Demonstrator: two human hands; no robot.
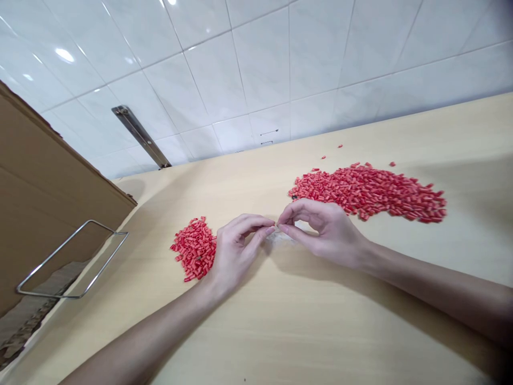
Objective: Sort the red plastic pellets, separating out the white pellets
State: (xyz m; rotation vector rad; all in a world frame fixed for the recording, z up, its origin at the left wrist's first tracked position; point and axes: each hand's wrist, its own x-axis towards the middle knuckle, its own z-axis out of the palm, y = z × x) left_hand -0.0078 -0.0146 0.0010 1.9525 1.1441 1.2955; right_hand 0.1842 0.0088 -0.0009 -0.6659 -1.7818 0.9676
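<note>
My left hand [240, 243] and my right hand [326, 230] meet fingertip to fingertip over the middle of the table. Thumb and fingers are pinched together on both; what sits between them is too small to make out. Beneath the fingertips lies a small whitish patch of bits [280, 238] on the wood. Beside my left hand is a smaller pile of short red tube-like pieces [194, 248], partly covered by that hand. Behind my right hand spreads a larger pile of similar red pieces [372, 192], its near edge partly hidden by the hand.
The pale wooden table [248, 331] runs back to a white tiled wall [260, 64]. A cardboard box [48, 176] stands at the left, near a bent wire frame [90, 289]. A metal bracket [142, 138] leans by the wall. Loose red pieces lie behind the larger pile.
</note>
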